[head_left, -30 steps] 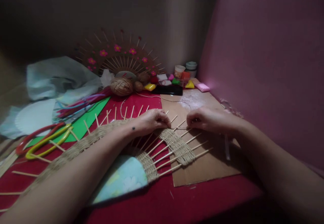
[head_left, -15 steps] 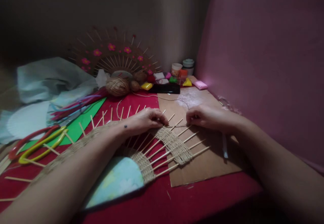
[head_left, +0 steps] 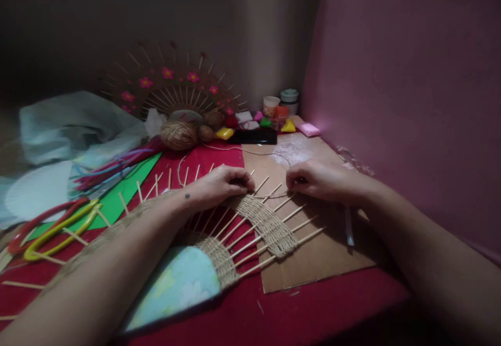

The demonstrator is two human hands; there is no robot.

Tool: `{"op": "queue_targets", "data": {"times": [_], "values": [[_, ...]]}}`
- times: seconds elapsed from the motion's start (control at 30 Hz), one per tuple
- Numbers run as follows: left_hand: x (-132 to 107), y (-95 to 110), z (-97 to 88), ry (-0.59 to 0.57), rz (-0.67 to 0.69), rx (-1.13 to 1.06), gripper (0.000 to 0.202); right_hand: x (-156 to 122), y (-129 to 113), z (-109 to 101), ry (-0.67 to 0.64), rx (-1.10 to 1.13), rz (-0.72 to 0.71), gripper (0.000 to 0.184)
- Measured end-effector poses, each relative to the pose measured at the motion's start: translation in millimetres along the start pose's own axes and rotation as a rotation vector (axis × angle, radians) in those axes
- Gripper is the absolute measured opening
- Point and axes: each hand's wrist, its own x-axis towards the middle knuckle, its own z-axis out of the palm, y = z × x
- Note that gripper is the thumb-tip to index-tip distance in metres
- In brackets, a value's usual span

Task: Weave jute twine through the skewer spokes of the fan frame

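Tan twine (head_left: 274, 196) spans two closed pinches: the left hand (head_left: 235, 180) grips it at the woven band (head_left: 268, 222), apparently anchoring; the right hand (head_left: 309, 179), apparently guiding.

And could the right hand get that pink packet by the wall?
Probably yes: only cardboard seems to lie between the right hand and the pink packet. But that hand is pinching twine, so it may need to let go first.

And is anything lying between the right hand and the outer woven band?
No loose object is visible there. Twine spans the gap from the right hand to the outer woven band, and bare stick ends cross it; whether the twine passes over or under each stick is too small to tell.
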Motion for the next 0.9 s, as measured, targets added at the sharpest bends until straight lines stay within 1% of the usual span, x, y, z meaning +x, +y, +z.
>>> {"op": "queue_targets", "data": {"times": [0.07,0.13,0.23,0.33,0.43,0.5,0.63,0.7,0.77,0.83,0.9], "values": [[-0.6,1.5,-0.5,-0.003,0.004,0.034,0.013,-0.4,-1.4,-1.1,-0.018,0.008,0.002,0.015],[-1.0,2.5,-0.9,-0.015,0.040,0.090,0.014,-1.2,-3.6,-3.1,-0.055,0.034,0.007,0.015],[-0.6,2.8,-0.3,-0.042,0.143,0.177,0.017,-2.1,-5.4,-4.9,-0.099,0.075,0.008,0.015],[0.8,1.1,1.8,-0.046,0.235,0.300,0.023,-2.0,-4.8,-4.6,-0.082,0.061,0.023,0.017],[2.0,-1.6,3.8,-0.032,0.308,0.434,0.024,-1.6,-4.3,-4.3,-0.064,0.036,0.034,0.018],[1.6,-1.5,5.5,-0.025,0.347,0.486,0.024,-1.7,-4.7,-4.7,-0.070,0.022,0.039,0.018],[-4.9,10.2,14.5,0.070,0.411,0.583,0.021,-2.4,-4.1,-4.3,-0.079,-0.013,0.052,0.015],[-9.0,20.2,22.1,0.084,0.414,0.617,0.019,-2.3,-2.0,-2.8,-0.072,-0.017,0.051,0.015],[-10.5,29.3,30.3,0.074,0.382,0.669,0.020,-1.9,0.2,-1.5,-0.066,-0.016,0.047,0.016],[-7.8,35.3,37.9,0.076,0.335,0.733,0.024,-1.7,0.9,-1.7,-0.063,-0.011,0.037,0.016],[-1.5,38.4,44.5,0.086,0.276,0.779,0.024,-2.1,-0.2,-3.6,-0.067,-0.007,0.036,0.017]]}}
